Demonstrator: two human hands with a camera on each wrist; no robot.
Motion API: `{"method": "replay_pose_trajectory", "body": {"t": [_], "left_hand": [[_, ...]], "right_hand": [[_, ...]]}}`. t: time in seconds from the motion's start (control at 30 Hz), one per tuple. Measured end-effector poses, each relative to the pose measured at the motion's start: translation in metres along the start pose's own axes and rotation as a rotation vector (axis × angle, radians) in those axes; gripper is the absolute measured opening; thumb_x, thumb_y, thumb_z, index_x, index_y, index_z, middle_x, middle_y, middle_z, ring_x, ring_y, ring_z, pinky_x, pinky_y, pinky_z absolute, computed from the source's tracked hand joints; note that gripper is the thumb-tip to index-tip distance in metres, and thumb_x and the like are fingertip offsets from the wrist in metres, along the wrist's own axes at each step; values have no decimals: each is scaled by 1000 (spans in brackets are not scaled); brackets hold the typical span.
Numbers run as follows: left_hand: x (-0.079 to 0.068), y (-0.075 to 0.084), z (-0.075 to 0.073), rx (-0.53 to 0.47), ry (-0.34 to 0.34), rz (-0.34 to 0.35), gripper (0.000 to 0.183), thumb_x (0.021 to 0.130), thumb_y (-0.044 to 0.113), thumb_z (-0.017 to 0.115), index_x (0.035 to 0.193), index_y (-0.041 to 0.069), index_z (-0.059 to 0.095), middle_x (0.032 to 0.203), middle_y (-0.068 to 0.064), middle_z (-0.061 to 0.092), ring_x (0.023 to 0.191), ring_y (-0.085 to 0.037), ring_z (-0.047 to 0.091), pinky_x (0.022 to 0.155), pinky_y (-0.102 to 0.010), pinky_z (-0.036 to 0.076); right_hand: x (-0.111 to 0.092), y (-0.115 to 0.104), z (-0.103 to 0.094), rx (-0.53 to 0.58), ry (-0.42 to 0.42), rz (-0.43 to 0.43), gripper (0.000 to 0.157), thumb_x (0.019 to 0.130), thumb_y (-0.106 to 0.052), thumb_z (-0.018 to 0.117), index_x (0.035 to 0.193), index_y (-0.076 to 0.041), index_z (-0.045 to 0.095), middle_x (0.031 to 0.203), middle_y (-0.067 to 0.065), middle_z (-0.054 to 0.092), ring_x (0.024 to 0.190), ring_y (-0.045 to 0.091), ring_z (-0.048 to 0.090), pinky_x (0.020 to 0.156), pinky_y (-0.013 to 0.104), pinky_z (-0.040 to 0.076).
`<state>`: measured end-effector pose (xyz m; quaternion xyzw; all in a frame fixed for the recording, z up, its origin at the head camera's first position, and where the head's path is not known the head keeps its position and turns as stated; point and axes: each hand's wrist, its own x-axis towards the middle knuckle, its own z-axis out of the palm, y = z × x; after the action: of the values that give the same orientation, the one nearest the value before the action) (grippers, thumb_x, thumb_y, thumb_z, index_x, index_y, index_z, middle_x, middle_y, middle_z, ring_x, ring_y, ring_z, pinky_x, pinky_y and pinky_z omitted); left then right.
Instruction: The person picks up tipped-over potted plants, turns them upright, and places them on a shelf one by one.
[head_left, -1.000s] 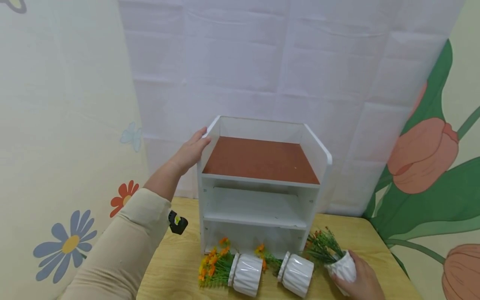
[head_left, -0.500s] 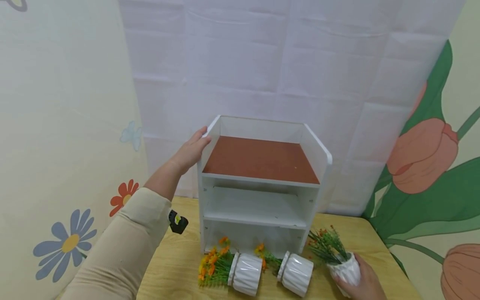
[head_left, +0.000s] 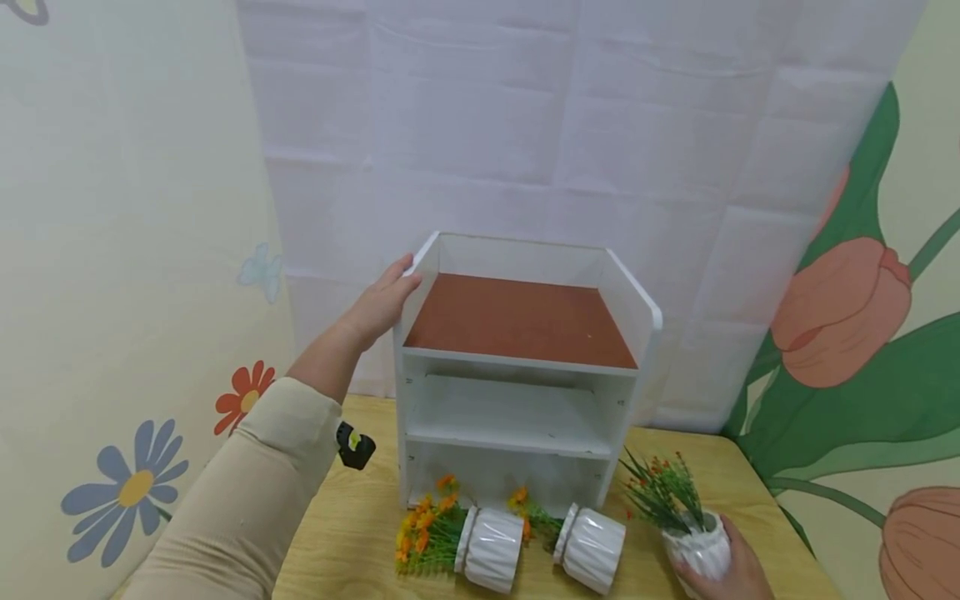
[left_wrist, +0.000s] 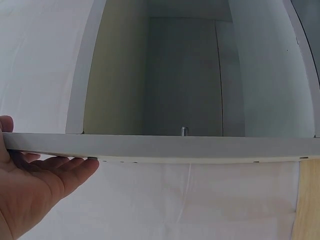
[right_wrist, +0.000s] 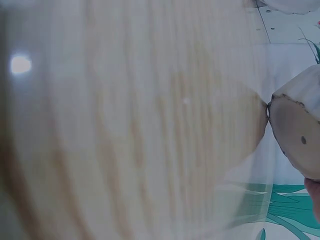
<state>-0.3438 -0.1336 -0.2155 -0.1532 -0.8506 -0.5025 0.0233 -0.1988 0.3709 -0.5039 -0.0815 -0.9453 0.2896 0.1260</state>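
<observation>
Over the desk (head_left: 348,533), left hand (head_left: 378,307) pinches the shelf (head_left: 521,321) at ten o'clock, likely steadying it; right hand (head_left: 741,568) grips a pot (head_left: 701,552).

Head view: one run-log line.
left hand: grips white shelf unit; right hand: holds red-flowered pot; two orange-flowered pots: lying on wood-grain table

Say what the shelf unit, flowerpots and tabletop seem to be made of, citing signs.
Shelf unit: probably low-sheen white laminated board; flat, straight-edged panels. Flowerpots: likely glossy glazed ceramic; bright highlights, though plastic is possible. Tabletop: smooth wood or wood-look laminate; visible grain.
</observation>
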Motion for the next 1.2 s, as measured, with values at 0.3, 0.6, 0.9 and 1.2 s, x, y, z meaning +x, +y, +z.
{"method": "replay_pose_trajectory", "body": {"t": [0.3,0.6,0.9,1.2], "left_hand": [[0,-2,1,-9,0,28,65,104,42,27,159,21,0,164,-15,12,148,-39,19,114,-66,21],[0,-2,0,0,17,13,65,103,41,27,159,22,1,164,-15,13,147,-40,20,114,-65,21],[0,-3,-1,-2,30,16,65,103,40,28,159,21,2,165,-13,11,150,-37,15,116,-64,18],[0,-3,0,-14,39,9,65,103,42,29,159,23,3,165,-13,11,149,-38,16,116,-63,19]], "right_hand": [[3,9,-1,94,-100,140,109,69,-39,86,142,15,25,127,36,51,105,40,58,75,35,49],[0,15,2,208,-114,266,118,67,-39,88,144,16,17,133,40,41,110,45,55,80,37,50],[-5,20,12,311,11,369,123,58,-33,94,147,9,20,137,33,40,103,28,58,72,21,45],[-16,31,24,488,135,406,124,58,-20,94,153,1,17,139,21,40,76,-23,36,64,8,39]]}}
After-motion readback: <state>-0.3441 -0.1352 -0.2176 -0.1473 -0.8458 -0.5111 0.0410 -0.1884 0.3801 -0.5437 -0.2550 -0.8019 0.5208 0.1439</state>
